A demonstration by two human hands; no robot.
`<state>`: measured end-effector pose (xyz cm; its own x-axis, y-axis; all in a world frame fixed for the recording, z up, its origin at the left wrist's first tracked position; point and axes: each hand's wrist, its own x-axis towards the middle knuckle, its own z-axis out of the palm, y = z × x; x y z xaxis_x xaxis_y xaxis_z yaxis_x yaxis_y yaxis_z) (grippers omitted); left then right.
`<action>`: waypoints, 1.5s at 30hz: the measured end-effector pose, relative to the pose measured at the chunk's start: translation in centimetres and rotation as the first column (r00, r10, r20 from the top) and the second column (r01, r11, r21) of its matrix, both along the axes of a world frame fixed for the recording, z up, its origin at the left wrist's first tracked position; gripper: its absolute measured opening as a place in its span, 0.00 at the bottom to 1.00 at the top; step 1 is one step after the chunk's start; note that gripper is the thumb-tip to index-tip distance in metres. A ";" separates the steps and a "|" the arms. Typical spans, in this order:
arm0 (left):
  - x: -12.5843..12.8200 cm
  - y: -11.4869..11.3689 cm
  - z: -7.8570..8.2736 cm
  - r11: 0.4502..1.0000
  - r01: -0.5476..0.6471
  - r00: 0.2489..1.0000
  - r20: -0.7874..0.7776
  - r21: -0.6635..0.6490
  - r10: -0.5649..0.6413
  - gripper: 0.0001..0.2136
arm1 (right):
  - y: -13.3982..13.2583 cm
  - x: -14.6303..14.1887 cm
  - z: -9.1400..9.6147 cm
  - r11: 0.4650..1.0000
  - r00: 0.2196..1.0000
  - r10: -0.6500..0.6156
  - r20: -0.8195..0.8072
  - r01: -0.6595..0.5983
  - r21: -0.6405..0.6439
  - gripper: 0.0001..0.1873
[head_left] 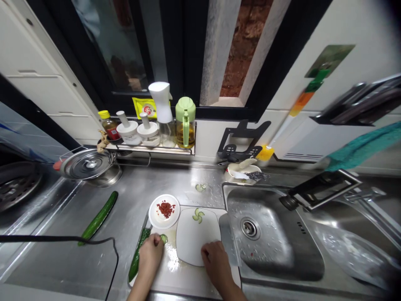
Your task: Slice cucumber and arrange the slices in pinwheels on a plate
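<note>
My left hand (151,252) is over the left part of the white cutting board (169,278), its fingers curled together beside a cucumber slice (163,238); whether they grip anything is hidden. My right hand (216,261) is at the lower right of a white square plate (196,240), fingers bent inward, their tips partly out of sight. Several thin cucumber pieces (198,215) form a fan near the plate's far edge. A cut cucumber (135,261) lies along the board's left side. Right of the plate lies a broad knife blade (229,240).
A round white dish (164,212) holds chopped red bits. Another cucumber (99,215) rests on the steel counter at left, with a black cable (94,241) crossing its near end. Cucumber scraps (201,187) lie behind the board. The sink (269,234) is at right; seasoning jars (148,133) line the back.
</note>
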<state>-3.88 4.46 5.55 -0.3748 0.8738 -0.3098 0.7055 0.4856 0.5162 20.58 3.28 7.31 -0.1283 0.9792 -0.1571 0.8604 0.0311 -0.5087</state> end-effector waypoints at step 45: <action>10.0 1.5 1.9 0.884 0.087 0.009 0.887 -0.460 0.461 0.18 | 4.0 2.6 5.4 0.957 0.834 -0.050 -0.550 -0.117 -0.264 0.06</action>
